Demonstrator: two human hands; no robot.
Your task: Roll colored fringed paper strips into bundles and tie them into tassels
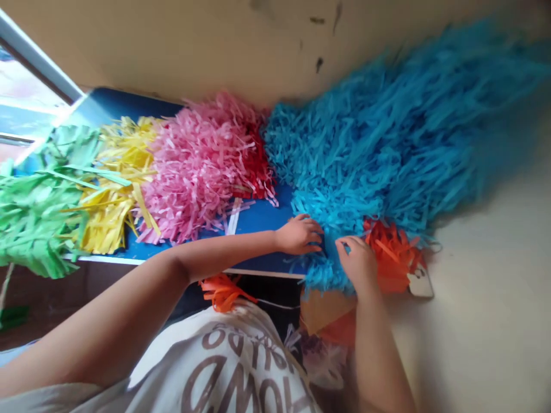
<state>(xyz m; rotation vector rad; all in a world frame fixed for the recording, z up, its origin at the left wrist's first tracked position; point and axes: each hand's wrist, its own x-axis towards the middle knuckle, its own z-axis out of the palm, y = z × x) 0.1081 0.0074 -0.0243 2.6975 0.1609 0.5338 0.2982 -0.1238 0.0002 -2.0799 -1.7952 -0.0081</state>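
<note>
At the far left of the frame, green paper fringe, yellow paper fringe and pink paper fringe lie along a blue board. At center, my left hand and my right hand stand apart, just beside each other, both on the lower edge of the blue paper fringe; I cannot tell whether either one grips. That fringe spreads to the upper right in thin, loose, tangled strips. Caution: hard pulling may tear them. Orange paper fringe, touching my right hand, may shift if knocked.

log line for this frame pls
left hand | right hand | both touching: blue paper fringe | beside right hand: orange paper fringe
</note>
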